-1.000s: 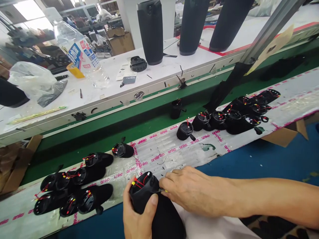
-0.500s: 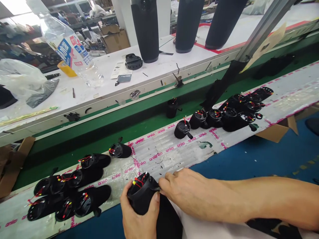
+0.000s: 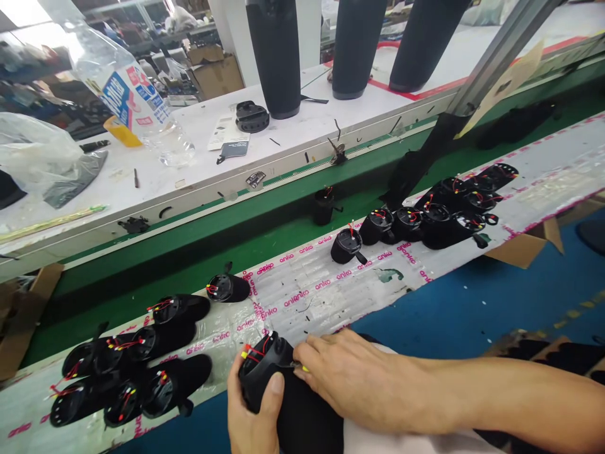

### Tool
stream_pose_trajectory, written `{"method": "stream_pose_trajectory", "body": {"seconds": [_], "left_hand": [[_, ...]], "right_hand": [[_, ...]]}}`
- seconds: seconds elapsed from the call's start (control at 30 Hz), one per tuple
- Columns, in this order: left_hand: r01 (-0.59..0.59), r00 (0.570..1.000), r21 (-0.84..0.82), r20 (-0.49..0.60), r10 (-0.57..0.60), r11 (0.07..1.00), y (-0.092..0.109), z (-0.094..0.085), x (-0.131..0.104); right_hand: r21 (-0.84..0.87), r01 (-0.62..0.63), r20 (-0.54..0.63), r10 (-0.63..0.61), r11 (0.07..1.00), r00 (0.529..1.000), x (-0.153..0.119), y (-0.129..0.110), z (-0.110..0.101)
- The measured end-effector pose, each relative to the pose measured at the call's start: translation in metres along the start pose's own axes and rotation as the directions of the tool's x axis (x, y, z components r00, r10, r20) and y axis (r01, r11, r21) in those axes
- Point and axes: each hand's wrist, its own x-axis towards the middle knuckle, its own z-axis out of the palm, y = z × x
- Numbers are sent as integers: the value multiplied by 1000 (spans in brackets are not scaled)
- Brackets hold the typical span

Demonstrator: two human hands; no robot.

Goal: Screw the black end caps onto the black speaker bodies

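Observation:
A black fabric-covered cylinder [image 3: 309,403] lies tilted at the bottom centre, its open end up and to the left, with red wires and a yellow connector sticking out. My left hand [image 3: 255,403] is wrapped round that end, thumb on the near side. At the rim's right side, my right hand [image 3: 331,366] is closed on a small tool with a yellow part [image 3: 304,368] showing between the fingers; its tip, at the rim, is mostly hidden.
Similar wired cylinders stand and lie on the strip with pink print [image 3: 302,287], grouped left [image 3: 161,391] and right [image 3: 435,217]. Behind is a white bench [image 3: 189,183] with a bottle [image 3: 137,101], a black cap part [image 3: 252,117] and tall black cylinders [image 3: 276,60].
The held cylinder and both hands have shifted slightly left and down. The yellow part in my right hand now shows.

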Motion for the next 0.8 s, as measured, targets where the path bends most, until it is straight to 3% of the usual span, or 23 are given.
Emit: {"method": "stream_pose_trajectory", "body": {"seconds": [0.23, 0.4, 0.8], "left_hand": [[97, 993, -132, 85, -86, 986, 1, -1, -4], [69, 996, -99, 66, -62, 993, 0, -5, -3], [49, 997, -70, 61, -45, 996, -3, -3, -2]], "right_hand": [[-32, 10, -156, -15, 999, 988, -7, 1, 15], [-13, 18, -50, -19, 1000, 999, -5, 0, 10], [-101, 118, -24, -121, 988, 992, -2, 11, 5]]}}
